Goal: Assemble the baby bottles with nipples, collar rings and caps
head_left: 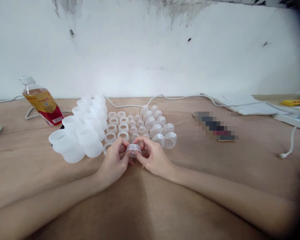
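My left hand (117,160) and my right hand (155,158) pinch a clear plastic bottle ring (134,150) between them, one on each side, just above the table. Whether a nipple sits inside the ring I cannot tell. Behind my left hand lie two columns of translucent collar rings (110,137). Beside these stand several clear silicone nipples (132,129), partly hidden by my fingers. Behind my right hand are two columns of clear dome caps (170,140). Several frosted white baby bottles (90,143), mouths up, stand to the left.
A tilted-looking drink bottle (43,103) with a yellow and red label stands at the back left. A blurred-out phone-like object (215,126) lies on the right. White cables (170,97) run along the wall, near a white bag (247,104) and a power strip (290,118).
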A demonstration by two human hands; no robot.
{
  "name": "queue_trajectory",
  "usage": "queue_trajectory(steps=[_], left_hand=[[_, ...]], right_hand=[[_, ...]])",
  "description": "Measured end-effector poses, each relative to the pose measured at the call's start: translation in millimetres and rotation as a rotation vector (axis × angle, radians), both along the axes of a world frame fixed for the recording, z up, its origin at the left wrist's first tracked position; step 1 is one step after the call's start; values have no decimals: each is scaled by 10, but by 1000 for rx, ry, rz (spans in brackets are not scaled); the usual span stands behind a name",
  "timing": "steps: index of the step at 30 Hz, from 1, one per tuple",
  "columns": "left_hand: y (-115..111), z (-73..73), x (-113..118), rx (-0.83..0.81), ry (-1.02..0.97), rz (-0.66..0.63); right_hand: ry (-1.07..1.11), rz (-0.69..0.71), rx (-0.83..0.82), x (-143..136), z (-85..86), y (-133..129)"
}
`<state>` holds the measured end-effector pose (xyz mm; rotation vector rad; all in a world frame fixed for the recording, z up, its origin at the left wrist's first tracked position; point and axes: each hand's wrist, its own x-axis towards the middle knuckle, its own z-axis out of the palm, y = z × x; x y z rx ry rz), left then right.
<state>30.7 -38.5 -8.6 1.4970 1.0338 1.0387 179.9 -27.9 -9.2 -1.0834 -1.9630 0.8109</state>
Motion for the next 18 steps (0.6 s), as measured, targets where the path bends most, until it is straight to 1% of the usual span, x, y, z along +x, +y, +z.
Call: queue_trajectory(steps=[6, 12, 18], left_hand=[[6, -9, -50, 20, 1, 4], [-9, 33, -69, 13, -16, -18], [-5, 57, -58, 12, 11, 1]], right_hand=[[49, 2, -18, -2, 18, 18], [82, -41, 15, 23, 1, 10], [100, -42, 36, 30, -22, -11]])
